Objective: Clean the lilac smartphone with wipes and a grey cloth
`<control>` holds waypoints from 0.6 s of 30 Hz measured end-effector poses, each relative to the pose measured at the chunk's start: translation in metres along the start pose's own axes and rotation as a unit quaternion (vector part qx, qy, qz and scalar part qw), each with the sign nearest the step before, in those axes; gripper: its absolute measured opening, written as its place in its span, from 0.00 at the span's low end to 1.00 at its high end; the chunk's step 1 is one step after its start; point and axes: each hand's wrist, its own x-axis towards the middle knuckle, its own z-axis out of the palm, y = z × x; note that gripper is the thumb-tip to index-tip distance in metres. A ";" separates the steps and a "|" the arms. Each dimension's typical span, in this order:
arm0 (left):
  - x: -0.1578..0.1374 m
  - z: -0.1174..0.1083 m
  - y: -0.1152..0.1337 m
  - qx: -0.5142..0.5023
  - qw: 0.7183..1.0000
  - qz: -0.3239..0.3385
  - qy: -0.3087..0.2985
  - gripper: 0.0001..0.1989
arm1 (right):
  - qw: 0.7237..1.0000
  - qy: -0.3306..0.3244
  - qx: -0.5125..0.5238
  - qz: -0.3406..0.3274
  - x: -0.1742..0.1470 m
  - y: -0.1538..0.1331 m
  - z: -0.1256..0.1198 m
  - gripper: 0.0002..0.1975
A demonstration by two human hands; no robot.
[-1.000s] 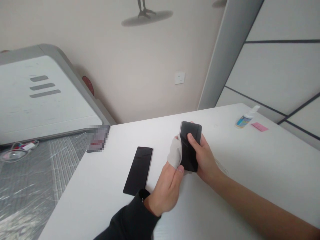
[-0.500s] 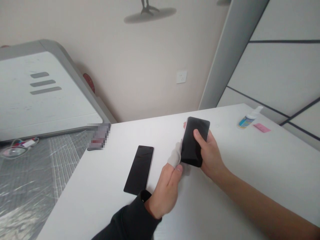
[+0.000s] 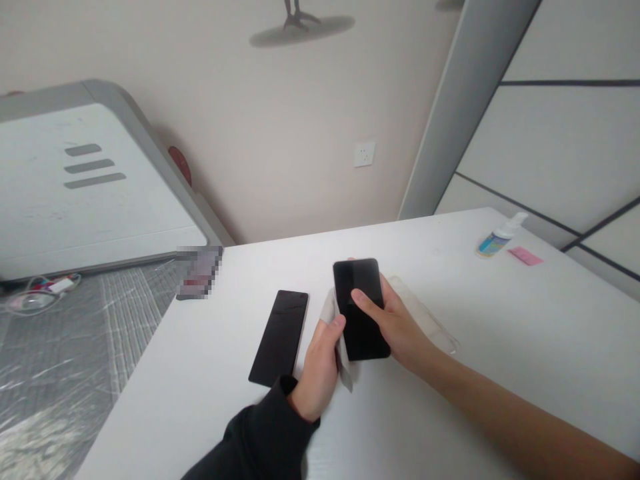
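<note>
My right hand (image 3: 395,323) grips a black smartphone (image 3: 357,333), its thumb across the dark screen and its fingers mostly hidden behind. In my left hand (image 3: 321,363) is a light grey cloth (image 3: 344,370), pressed along the phone's left edge, with the thumb on the near side. A second black smartphone (image 3: 280,337) lies screen up on the white table (image 3: 200,400), left of my left hand. Behind my right wrist a clear phone case (image 3: 425,317) rests on the table, partly covered by the forearm.
Toward the table's right back corner stand a white spray bottle (image 3: 501,237) with a blue label and a pink slip (image 3: 525,256). A blurred-out object (image 3: 200,273) lies at the left back edge. Behind are a wall with a socket (image 3: 365,154) and a white bed panel (image 3: 100,207).
The held phone has come left and nearer, and tilts the other way. My left hand and cloth shifted slightly left. The clear case now shows beside my right hand.
</note>
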 end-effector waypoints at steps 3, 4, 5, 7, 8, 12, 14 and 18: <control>0.000 0.005 0.014 -0.093 0.995 -0.031 -0.025 0.26 | 1.000 -0.006 0.016 -0.006 0.000 0.000 0.001 0.29; 0.000 0.006 0.020 -0.102 0.994 -0.029 -0.041 0.27 | 1.000 -0.009 0.029 -0.001 0.000 0.001 0.001 0.32; -0.001 0.007 0.025 -0.102 0.993 -0.024 -0.051 0.27 | 0.999 -0.013 0.042 0.005 0.000 0.001 0.002 0.34; 0.000 0.005 0.032 -0.090 0.995 -0.006 -0.052 0.28 | 0.998 -0.021 0.057 0.018 0.000 0.002 0.002 0.38; 0.000 0.003 0.034 -0.084 0.995 0.007 -0.044 0.27 | 0.998 -0.025 0.058 0.024 -0.001 0.002 0.002 0.40; 0.003 -0.009 0.036 -0.075 0.995 0.061 -0.023 0.28 | 0.997 -0.044 0.048 0.037 -0.003 0.003 0.004 0.42; 0.006 -0.016 0.037 -0.061 0.994 0.076 -0.046 0.38 | 0.998 -0.037 0.040 0.031 -0.003 0.004 0.005 0.39; 0.012 -0.023 0.042 0.084 0.980 0.140 -0.110 0.36 | 0.998 -0.009 0.060 0.018 0.000 0.007 0.005 0.30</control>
